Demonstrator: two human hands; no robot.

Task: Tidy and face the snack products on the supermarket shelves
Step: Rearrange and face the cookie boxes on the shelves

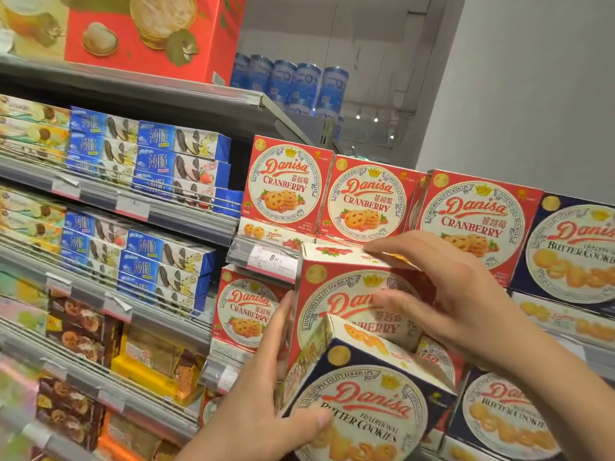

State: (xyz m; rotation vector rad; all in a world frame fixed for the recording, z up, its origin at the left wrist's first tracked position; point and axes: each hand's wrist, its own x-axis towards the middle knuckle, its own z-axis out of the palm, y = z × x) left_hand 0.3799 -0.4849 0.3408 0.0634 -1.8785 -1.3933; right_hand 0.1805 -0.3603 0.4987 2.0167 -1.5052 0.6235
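The left hand (pixel 266 397) grips a navy butter cookie box (pixel 372 404), thumb laid across its front face and fingers curled up along its left side, so the box sits tilted in front of the shelves. The tips of those fingers also reach the left edge of a red cranberry cookie box (pixel 359 294), which stands just behind and above the navy one. The right hand (pixel 442 287) lies over that red box with fingers nearly straight, the upper ones resting on its top edge and the thumb across its printed front; it presses rather than wraps.

Behind the two held boxes runs a row of more red cranberry boxes (pixel 369 197) standing upright and facing out on the shelf, with a white price tag (pixel 273 259) on the rail below them. To the right of that row stands another navy butter cookie box (pixel 575 247), and more of the same kind fill the shelf lower down at right (pixel 499 414).

To the left, blue biscuit packs (pixel 179 161) lie stacked flat on two shelves, with brown and yellow snack packs (pixel 100 344) beneath. Overhead sits a big red carton (pixel 146 31), and beside it blue tins (pixel 293 81).
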